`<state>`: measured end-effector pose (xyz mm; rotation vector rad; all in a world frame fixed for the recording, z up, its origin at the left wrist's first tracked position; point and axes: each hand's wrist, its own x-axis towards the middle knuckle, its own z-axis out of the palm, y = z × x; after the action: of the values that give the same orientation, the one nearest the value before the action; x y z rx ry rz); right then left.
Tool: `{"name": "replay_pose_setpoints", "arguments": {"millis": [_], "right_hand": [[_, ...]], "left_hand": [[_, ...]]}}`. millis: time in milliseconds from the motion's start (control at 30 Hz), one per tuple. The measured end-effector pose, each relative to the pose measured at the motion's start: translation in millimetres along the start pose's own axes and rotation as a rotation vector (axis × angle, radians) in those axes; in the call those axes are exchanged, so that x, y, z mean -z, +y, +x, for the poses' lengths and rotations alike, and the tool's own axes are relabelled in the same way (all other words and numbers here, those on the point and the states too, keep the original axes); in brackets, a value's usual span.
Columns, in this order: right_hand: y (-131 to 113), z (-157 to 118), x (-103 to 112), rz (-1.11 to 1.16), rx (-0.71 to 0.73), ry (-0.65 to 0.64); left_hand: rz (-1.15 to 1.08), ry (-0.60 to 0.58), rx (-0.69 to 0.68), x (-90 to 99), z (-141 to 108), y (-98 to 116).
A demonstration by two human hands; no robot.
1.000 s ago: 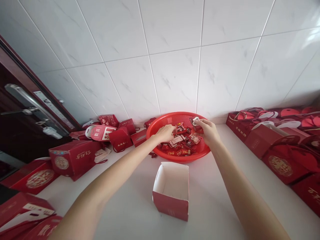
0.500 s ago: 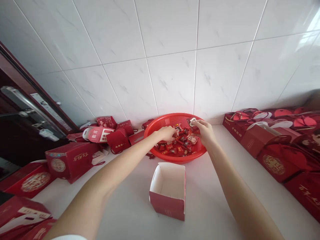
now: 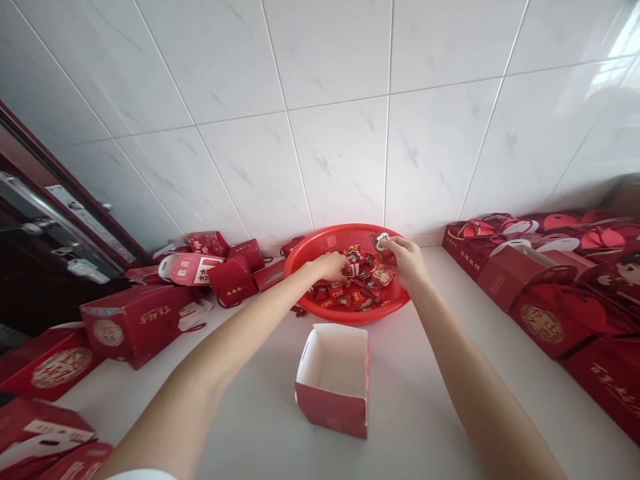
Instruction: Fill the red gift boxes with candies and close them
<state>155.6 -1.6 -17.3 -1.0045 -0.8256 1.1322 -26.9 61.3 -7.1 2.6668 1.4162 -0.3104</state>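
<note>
right hand (image 3: 404, 255): thumb and index pressed together on a small dark packet with a white printed patch (image 3: 383, 241). packet sticks out left of the fingertips, at the rear right rim of an oval red plastic basket with perforated walls (image 3: 350, 316). packet's long axis: can't tell, fingers cover part of it.

left hand (image 3: 333, 267): fingers curled down at the left half of the basket, just beside a loose layer of small red and multicoloured wrapped sweets (image 3: 356, 300). can't tell if it pinches one, fingertips are hidden.

key relation: open-topped red cardboard box with white inside (image 3: 333, 410) sits on the near side of the basket, just apart from its front rim, opening up. left hand is nearer to it, almost straight beyond it; packet in the right hand lies beyond and to the right. basket's long axis runs left-right, roughly along the back edge.

surface: smooth white countertop (image 3: 410, 400), back edge against a pale marbled tile wall (image 3: 340, 153). red printed cardboard gift boxes (image 3: 150, 320) crowd the left edge, some tipped; a packed row of red handled boxes (image 3: 505, 273) runs down the right edge. dark wooden door with a metal handle (image 3: 47, 213) beyond the left edge.
</note>
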Motion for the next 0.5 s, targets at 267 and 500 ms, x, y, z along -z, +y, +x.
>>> {"name": "replay_pose_setpoints", "arguments": {"millis": [267,500], "right_hand": [[0,0,1,0.037,0.032,0.045],[-2,-2,0,0.053,0.034,0.06]], "left_hand": [[-0.038,0.025,-0.194,-4.3,32,52],[-0.164,0.044,-0.189,-13.7,48,55]]}}
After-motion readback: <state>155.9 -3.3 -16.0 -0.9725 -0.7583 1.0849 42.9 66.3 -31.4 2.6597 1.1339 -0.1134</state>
